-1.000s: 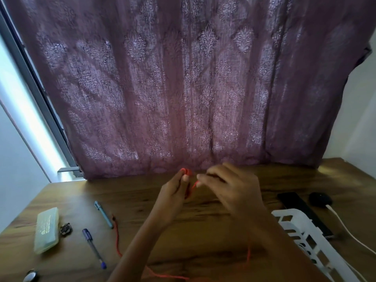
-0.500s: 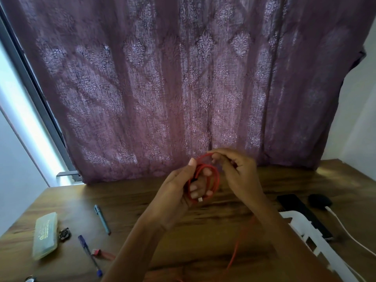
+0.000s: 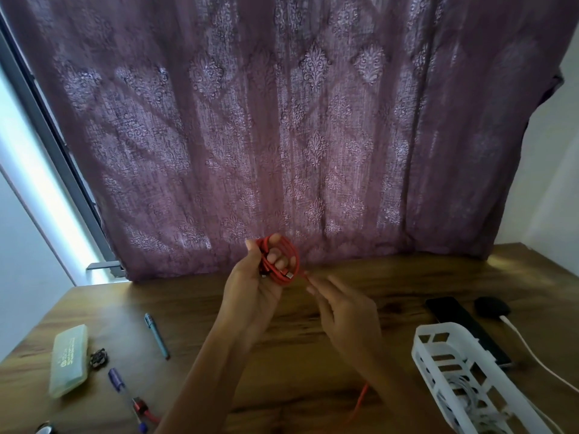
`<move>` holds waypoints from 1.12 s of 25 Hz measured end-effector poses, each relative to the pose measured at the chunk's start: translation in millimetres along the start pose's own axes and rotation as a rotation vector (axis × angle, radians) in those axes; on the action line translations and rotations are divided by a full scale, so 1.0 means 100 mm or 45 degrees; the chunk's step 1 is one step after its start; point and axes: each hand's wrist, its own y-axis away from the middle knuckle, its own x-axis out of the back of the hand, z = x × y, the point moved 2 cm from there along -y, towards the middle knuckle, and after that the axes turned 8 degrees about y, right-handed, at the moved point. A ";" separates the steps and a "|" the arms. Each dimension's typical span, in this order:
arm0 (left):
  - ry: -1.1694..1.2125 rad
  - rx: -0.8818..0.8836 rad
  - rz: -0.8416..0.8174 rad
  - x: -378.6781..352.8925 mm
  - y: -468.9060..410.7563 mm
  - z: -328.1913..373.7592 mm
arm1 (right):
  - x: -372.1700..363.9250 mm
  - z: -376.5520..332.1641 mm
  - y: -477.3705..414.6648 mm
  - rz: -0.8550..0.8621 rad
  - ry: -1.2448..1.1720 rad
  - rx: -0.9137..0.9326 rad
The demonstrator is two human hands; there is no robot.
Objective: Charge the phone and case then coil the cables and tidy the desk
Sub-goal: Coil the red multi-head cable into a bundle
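Red cable (image 3: 277, 274) sits coiled, gripped by the left hand (image 3: 250, 291). Its tail drops rightward past the nearer right hand (image 3: 344, 311), grip unclear.

We count two hands, the left hand (image 3: 250, 292) and the right hand (image 3: 347, 314). Between them is one red cable (image 3: 282, 261), coiled round the left fingers (image 3: 275, 256).

Left of those fingers we count:
- two pens, a teal pen (image 3: 157, 336) and a blue pen (image 3: 120, 386)
- one pale green case (image 3: 68, 360)
- one small dark trinket (image 3: 98, 358)
- one round object (image 3: 45, 429), too cut off by the frame edge to name

Right of the right fingers (image 3: 316, 286) we count:
- one white basket (image 3: 419, 343)
- one phone (image 3: 463, 324)
- one black pod (image 3: 491, 306)
- one white cable (image 3: 532, 358) reaching the pod
- one white cable bundle (image 3: 460, 399) inside the basket

Beneath the fingers is one desk (image 3: 297, 371), and beyond them one curtain (image 3: 282, 120).
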 end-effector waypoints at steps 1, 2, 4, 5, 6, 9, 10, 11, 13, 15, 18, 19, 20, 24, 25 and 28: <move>-0.037 -0.028 0.004 0.03 -0.01 -0.02 | 0.00 -0.04 0.03 -0.008 0.063 0.050; -0.097 -0.065 0.000 0.06 -0.01 -0.04 | 0.01 -0.09 0.05 -0.021 0.125 0.099; -0.228 -0.157 -0.007 0.12 -0.01 -0.08 | 0.03 -0.14 0.05 -0.041 0.220 0.188; -0.302 -0.200 0.002 0.15 -0.01 -0.10 | 0.05 -0.16 0.04 -0.044 0.249 0.234; -0.420 -0.253 0.019 0.17 -0.01 -0.13 | 0.08 -0.17 0.03 -0.047 0.273 0.285; -1.017 -0.463 0.051 0.22 0.00 -0.18 | 0.18 -0.23 0.00 -0.074 0.362 0.496; -1.201 -0.516 0.034 0.22 0.01 -0.19 | 0.22 -0.25 -0.02 -0.090 0.387 0.567; -1.366 -0.549 -0.012 0.22 0.01 -0.20 | 0.28 -0.26 -0.04 -0.106 0.404 0.617; -1.638 -0.562 -0.160 0.20 0.03 -0.22 | 0.40 -0.25 -0.13 -0.129 0.401 0.654; -1.759 -0.516 -0.323 0.17 0.03 -0.23 | 0.52 -0.21 -0.26 -0.161 0.380 0.650; -1.713 -0.380 -0.476 0.10 0.00 -0.21 | 0.68 -0.11 -0.48 -0.163 0.352 0.601; -1.658 -0.277 -0.486 0.07 0.00 -0.20 | 0.72 -0.06 -0.55 -0.156 0.307 0.578; -1.573 -0.153 -0.492 0.03 0.01 -0.20 | 0.74 -0.01 -0.61 -0.132 0.239 0.544; -1.053 0.286 -0.554 -0.13 0.10 -0.17 | 0.76 0.21 -0.83 -0.043 -0.250 0.224; -0.914 0.350 -0.546 -0.17 0.12 -0.16 | 0.72 0.25 -0.84 -0.072 -0.444 0.096; -0.689 0.408 -0.590 -0.25 0.14 -0.17 | 0.53 0.32 -0.79 -0.158 -0.957 -0.336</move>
